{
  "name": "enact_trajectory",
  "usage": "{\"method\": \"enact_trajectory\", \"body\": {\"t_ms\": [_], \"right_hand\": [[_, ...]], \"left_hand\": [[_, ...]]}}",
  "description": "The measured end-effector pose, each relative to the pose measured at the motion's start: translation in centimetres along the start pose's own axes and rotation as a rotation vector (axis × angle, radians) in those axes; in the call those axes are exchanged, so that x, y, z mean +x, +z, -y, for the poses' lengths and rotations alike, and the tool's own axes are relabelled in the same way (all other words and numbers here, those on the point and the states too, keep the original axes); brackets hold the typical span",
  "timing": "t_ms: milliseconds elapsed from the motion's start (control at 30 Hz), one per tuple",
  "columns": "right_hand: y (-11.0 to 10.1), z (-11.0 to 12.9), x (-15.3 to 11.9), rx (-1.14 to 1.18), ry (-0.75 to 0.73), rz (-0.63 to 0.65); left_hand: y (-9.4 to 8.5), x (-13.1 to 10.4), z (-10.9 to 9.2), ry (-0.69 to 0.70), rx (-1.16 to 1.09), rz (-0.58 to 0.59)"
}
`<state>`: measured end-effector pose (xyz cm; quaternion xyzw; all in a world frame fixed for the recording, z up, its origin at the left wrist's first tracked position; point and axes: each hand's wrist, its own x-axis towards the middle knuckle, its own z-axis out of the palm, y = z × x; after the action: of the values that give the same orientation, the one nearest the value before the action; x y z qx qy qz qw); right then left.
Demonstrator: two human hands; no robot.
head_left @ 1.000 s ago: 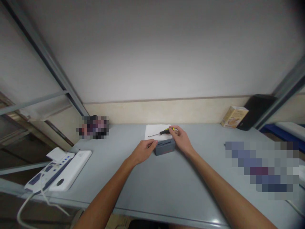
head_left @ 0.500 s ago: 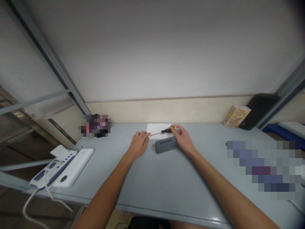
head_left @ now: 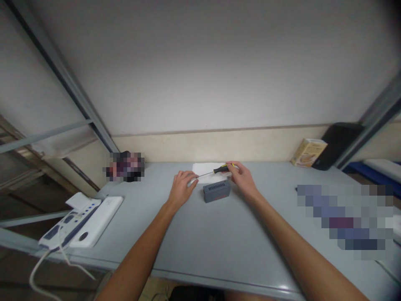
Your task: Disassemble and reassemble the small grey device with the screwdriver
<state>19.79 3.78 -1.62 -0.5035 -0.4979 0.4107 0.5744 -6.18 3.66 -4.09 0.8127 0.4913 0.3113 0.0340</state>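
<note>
My right hand [head_left: 242, 177] grips a screwdriver [head_left: 222, 169] by its black and yellow handle. Its thin metal shaft points left, over a white sheet of paper [head_left: 206, 168]. At the tip is my left hand [head_left: 183, 186], with thumb and fingers drawn together around it. Anything small pinched there is too tiny to make out. Just in front of the paper, between both hands, a dark grey box-shaped part [head_left: 216, 192] with a row of slots on top rests on the table.
On the grey table [head_left: 200, 242], a power strip [head_left: 70, 221] and a white power bank-like slab [head_left: 98, 221] lie at the left. Cables hang over the front edge. A yellow carton [head_left: 308, 152] and a black panel [head_left: 340, 144] stand at the back right. Pixelated items occupy both sides.
The screwdriver has tilted and shifted slightly right and up with my right hand. My left fingers have closed in around its tip, the thumb now showing below.
</note>
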Motion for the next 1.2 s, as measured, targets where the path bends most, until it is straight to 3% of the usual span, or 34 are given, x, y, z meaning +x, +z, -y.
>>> {"method": "enact_trajectory", "body": {"t_ms": [333, 733, 967, 1100, 1200], "right_hand": [[0.0, 0.3, -0.3, 0.024, -0.014, 0.030], [-0.2, 1.0, -0.3, -0.032, -0.104, 0.065], [-0.2, 1.2, -0.2, -0.085, -0.296, 0.079], [-1.0, 2.7, -0.4, -0.114, -0.400, -0.008], [-2.4, 4.3, -0.3, -0.101, -0.489, -0.192]], "left_hand": [[-0.1, 0.1, -0.2, 0.003, -0.019, -0.075], [-0.2, 0.0, -0.3, 0.028, 0.004, -0.047], [-0.1, -0.1, -0.4, 0.100, -0.029, -0.024], [-0.3, 0.0, -1.0, 0.078, -0.170, -0.069], [-0.7, -0.2, -2.1, 0.075, -0.316, -0.069]]}}
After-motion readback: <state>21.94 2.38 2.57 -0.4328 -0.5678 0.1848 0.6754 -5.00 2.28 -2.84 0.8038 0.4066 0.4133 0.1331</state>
